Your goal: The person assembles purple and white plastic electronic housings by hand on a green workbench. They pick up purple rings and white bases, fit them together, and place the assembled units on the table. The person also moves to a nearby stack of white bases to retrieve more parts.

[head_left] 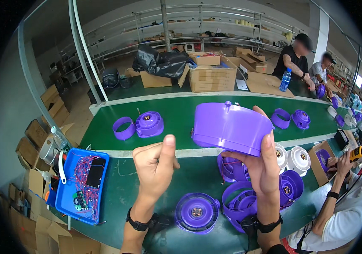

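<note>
In my right hand is a purple round plastic housing, tilted with its side wall toward me. My fingers and thumb grip its right end, above the bench. My left hand is closed beside it, thumb up and apart from the housing. Whatever its curled fingers hold, if anything, is hidden. Below, between my forearms, a purple fan unit lies flat on the green bench. Several more purple parts sit around my right wrist, among them a ring-shaped housing and a round unit.
At left stands a blue tray of red wires and a black item. Across the green belt sit a purple ring and a fan unit. White round units lie at right, near a co-worker's arm and a cardboard box.
</note>
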